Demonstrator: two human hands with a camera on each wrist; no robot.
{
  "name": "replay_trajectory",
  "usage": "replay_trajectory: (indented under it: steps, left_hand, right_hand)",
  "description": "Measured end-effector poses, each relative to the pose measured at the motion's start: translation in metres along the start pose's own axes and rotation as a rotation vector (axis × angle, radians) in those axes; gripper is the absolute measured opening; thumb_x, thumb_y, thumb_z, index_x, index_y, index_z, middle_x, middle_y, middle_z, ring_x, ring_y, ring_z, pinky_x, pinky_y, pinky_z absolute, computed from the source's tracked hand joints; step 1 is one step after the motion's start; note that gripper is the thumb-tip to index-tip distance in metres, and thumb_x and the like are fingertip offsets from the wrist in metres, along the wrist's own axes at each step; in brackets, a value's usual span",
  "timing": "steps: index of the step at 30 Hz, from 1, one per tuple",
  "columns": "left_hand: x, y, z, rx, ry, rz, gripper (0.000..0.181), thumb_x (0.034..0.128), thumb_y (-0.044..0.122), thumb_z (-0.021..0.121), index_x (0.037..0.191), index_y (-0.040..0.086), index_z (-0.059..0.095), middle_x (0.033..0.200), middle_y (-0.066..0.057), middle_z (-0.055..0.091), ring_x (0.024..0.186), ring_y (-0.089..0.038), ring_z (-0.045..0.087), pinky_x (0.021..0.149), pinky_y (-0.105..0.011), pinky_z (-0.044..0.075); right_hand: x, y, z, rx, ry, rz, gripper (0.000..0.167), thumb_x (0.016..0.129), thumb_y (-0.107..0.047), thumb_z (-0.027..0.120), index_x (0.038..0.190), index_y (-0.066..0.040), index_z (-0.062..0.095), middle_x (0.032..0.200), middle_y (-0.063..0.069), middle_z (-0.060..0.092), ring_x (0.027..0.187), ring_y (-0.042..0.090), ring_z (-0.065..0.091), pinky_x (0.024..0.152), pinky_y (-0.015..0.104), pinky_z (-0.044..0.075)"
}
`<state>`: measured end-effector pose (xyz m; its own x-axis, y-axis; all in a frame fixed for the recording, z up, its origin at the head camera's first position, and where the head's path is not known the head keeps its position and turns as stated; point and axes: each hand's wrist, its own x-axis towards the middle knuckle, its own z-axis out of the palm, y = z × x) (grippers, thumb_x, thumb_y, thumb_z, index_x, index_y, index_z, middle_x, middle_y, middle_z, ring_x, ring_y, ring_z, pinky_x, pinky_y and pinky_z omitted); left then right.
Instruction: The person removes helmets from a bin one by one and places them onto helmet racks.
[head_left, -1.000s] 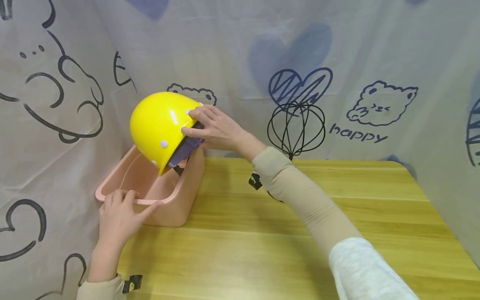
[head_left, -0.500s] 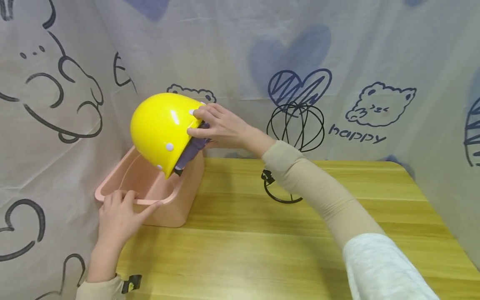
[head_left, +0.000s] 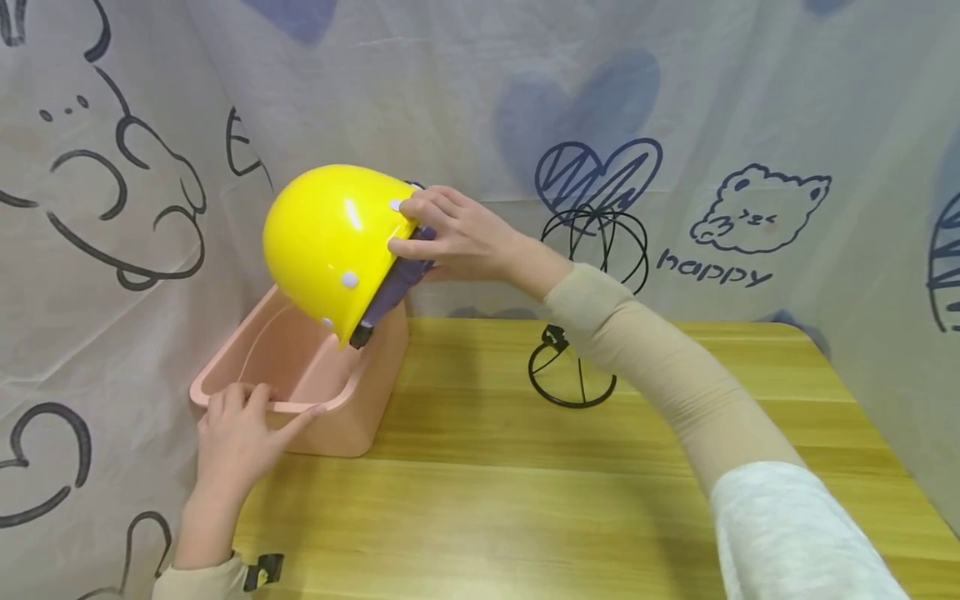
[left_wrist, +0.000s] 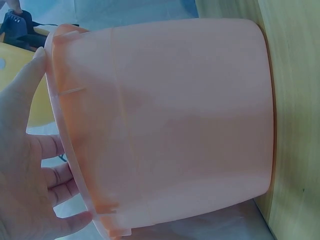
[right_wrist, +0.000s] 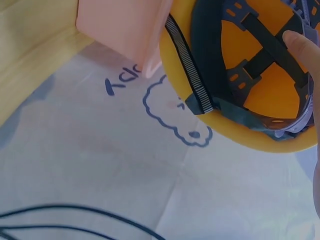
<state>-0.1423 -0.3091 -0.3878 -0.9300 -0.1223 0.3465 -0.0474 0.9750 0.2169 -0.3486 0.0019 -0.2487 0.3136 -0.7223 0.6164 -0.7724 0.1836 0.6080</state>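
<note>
- Up in the air it is: the yellow hard hat [head_left: 322, 242] hangs tilted above the back of the pink plastic bin [head_left: 358, 429], crown to the left, underside to the right.
- Right hand [head_left: 468, 240] on the hat's edge, fingers bent over the brim, holding it.
- Only the right wrist view gives us the inside: black straps [right_wrist: 272, 50] crossing under the shell, a ribbed strap [right_wrist: 190, 65] along the brim, and one digit against that webbing (hidden completely from the head camera).
- Left hand [head_left: 236, 442] on the bin's near rim, fingers hooked over the edge, gripping it; the left wrist view adds the outer wall, right down to its base on the wooden tabletop [head_left: 487, 517].
- Edges now! The bin's left side sits just beside the printed cloth [head_left: 465, 100], a tight margin; whether hat and rim touch, I cannot tell.
- Room: the front of the bin's mouth shows uncovered, and to the right a stretch of wood separates the bin from the black wire stand [head_left: 592, 211].
- That stand is partly behind the right sleeve [head_left: 675, 375], well apart from the hat.
</note>
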Motion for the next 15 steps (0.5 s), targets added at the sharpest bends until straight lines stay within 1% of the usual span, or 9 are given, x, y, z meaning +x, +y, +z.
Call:
replay_trajectory:
  steps: [4,9,15]
  left_hand:
    - [0.0,0.001,-0.001,-0.003,0.0,-0.001,0.073,0.0817,0.07,0.06,0.106,0.001,0.055,0.107,-0.026,0.047,0.105,-0.047,0.039,0.08,-0.062,0.034]
    - [0.0,0.001,-0.002,-0.008,-0.001,0.004,0.072,0.0819,0.07,0.06,0.104,0.001,0.054,0.105,-0.026,0.046,0.103,-0.047,0.039,0.08,-0.061,0.034]
    - [-0.001,0.0,0.0,-0.012,0.012,0.005,0.07,0.0815,0.069,0.061,0.103,0.002,0.054,0.102,-0.024,0.046,0.1,-0.045,0.04,0.078,-0.06,0.034]
  right_hand:
    - [-0.001,0.006,-0.009,-0.009,0.019,-0.005,0.055,0.085,-0.049,0.07,0.125,-0.028,0.039,0.121,0.016,0.046,0.109,0.033,0.051,0.101,0.044,0.044]
    - [-0.002,0.012,-0.019,-0.034,0.031,-0.012,0.054,0.085,-0.046,0.07,0.125,-0.029,0.037,0.121,0.016,0.045,0.108,0.033,0.05,0.099,0.044,0.045]
    - [-0.005,0.018,-0.032,-0.05,0.01,-0.006,0.056,0.085,-0.044,0.072,0.125,-0.027,0.037,0.122,0.016,0.045,0.108,0.033,0.05,0.099,0.045,0.045]
